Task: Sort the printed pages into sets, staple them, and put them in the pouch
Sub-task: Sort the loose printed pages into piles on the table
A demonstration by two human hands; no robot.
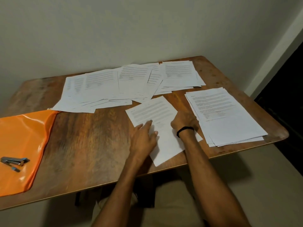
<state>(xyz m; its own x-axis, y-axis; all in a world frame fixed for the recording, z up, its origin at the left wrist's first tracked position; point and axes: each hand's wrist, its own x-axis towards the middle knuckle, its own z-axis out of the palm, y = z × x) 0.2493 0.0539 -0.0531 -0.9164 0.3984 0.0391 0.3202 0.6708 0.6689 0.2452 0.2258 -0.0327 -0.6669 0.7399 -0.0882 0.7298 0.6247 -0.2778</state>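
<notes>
A small set of printed pages point(152, 112) lies tilted near the table's front edge. My left hand point(145, 136) rests flat on its lower left part, fingers spread. My right hand point(184, 119), with a black band on the wrist, touches the set's right edge with fingers curled; whether it pinches the paper I cannot tell. A neat stack of pages point(229, 117) lies to the right. Many loose printed pages point(124, 84) are spread along the back. An orange pouch point(19, 141) lies at the left with a metal stapler point(15, 161) on top.
The wooden table point(85, 138) stands against a pale wall. Its front edge runs just below my forearms, and its right corner is rounded. A small strip of staples point(15, 169) lies on the pouch beside the stapler. A dark doorway is at the far right.
</notes>
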